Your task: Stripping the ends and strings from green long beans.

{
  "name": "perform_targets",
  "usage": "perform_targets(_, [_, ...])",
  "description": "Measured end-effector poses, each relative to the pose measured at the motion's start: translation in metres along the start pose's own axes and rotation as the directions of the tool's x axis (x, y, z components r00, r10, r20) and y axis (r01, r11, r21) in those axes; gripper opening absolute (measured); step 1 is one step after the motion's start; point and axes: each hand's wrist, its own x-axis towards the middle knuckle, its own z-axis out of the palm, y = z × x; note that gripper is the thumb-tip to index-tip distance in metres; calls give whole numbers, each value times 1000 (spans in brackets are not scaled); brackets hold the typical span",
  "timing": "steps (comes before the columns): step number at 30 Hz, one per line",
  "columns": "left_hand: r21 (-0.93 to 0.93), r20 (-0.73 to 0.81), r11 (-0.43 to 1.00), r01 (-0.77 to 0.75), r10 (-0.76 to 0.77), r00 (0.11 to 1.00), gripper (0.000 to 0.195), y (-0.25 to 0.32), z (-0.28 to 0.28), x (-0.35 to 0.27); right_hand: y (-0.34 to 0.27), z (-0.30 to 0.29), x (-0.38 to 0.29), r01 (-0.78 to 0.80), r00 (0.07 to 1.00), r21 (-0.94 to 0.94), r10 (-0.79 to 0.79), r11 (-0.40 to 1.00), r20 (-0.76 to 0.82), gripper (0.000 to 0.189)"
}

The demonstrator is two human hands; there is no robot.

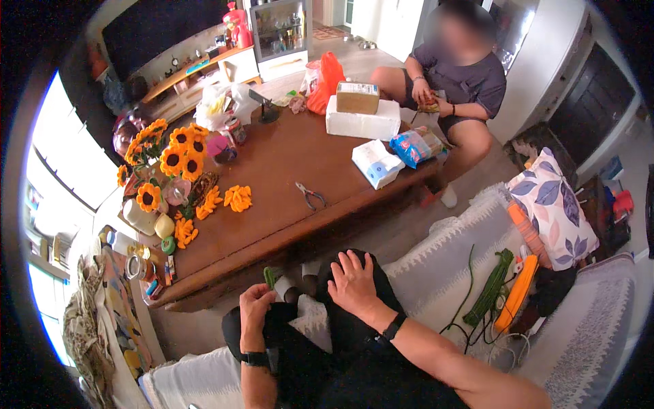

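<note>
Between the thumb and fingers of my left hand (255, 301) is a small bent piece of green chenille stem (269, 277). My right hand (353, 283) rests on my right knee, fingers spread, holding nothing. On the wooden coffee table (276, 153) in front of me lie pliers (310, 196) with their handles apart. Left of them are loose orange petal clusters made of chenille stems (238, 198). Behind these stands a bunch of orange chenille sunflowers (173, 161) with dark centres. On the sofa to my right lie bundles of green chenille stems (489, 287) and orange chenille stems (517, 293).
Across the table a person (454, 76) sits holding something small. The table also bears a tissue pack (377, 163), a blue packet (416, 146), a white box (363, 119), a phone stand (265, 110) and jars (135, 266). Cables (480, 327) and a cushion (554, 209) lie on the sofa.
</note>
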Motion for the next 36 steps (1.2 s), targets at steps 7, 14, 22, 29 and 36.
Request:
perform_targets(7, [62, -13, 998, -20, 21, 1000, 19, 8, -1, 0, 3, -2, -3, 2, 1000, 22, -1, 1000, -27, 44])
perform_targets(14, [35, -32, 998, -54, 55, 998, 19, 0, -9, 1, 2, -6, -1, -6, 1000, 34, 5, 999, 24, 47])
perform_targets(22, [63, -32, 997, -43, 45, 998, 18, 12, -6, -2, 4, -3, -2, -6, 1000, 24, 6, 1000, -20, 42])
perform_targets(29, [32, -70, 999, -16, 19, 997, 16, 13, -4, -1, 6, 1, -2, -2, 1000, 7, 2, 1000, -4, 42])
perform_targets(36, [16, -41, 999, -46, 46, 998, 15, 5, -10, 4, 5, 2, 0, 8, 1000, 2, -8, 1000, -12, 41])
